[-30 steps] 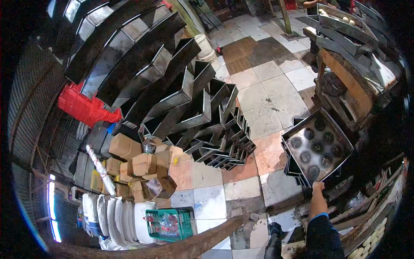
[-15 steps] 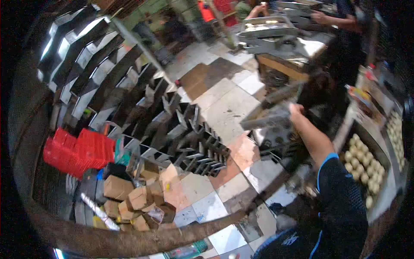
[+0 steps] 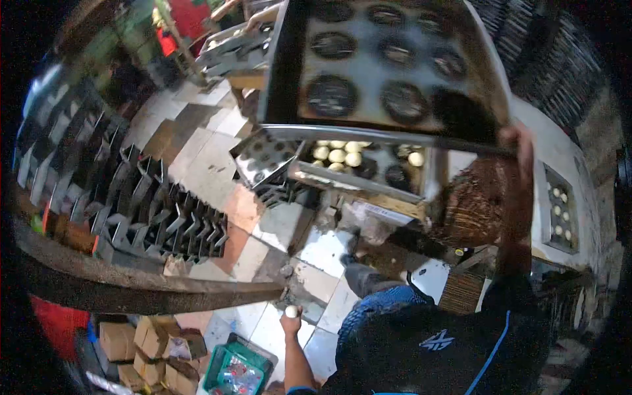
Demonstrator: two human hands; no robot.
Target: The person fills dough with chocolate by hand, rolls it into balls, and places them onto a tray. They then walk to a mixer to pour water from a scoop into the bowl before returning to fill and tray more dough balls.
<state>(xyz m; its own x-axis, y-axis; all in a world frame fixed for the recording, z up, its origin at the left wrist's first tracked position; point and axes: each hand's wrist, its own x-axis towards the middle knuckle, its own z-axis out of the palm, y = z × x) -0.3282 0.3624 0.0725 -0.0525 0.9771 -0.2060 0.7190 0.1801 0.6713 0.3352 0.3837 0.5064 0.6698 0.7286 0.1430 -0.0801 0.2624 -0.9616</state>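
Note:
My right hand (image 3: 522, 148) grips the near right corner of a dark-rimmed metal baking tray (image 3: 361, 69), raised high in the upper part of the view. The tray is stained and has several dark round marks but no dough on it. Down at the lower middle, my left hand (image 3: 290, 322) has its fingers closed around a pale dough ball (image 3: 291, 311). Beneath the raised tray, several pale dough balls (image 3: 336, 156) sit in another tray (image 3: 421, 192), partly hidden. Beside that one, a further marked tray (image 3: 263, 157) lies on a stack.
Metal trays (image 3: 187, 220) are piled crosswise at left, behind a wooden beam (image 3: 164, 294). Cardboard boxes (image 3: 155, 339) and a green crate (image 3: 266, 359) stand on the tiled floor. A dough tray (image 3: 561, 209) lies at right. Another person's arm (image 3: 260, 16) shows at the top.
The view has swung to the right. My right hand has lifted the tray from beside the stack up high. My left hand with the dough ball has come into view.

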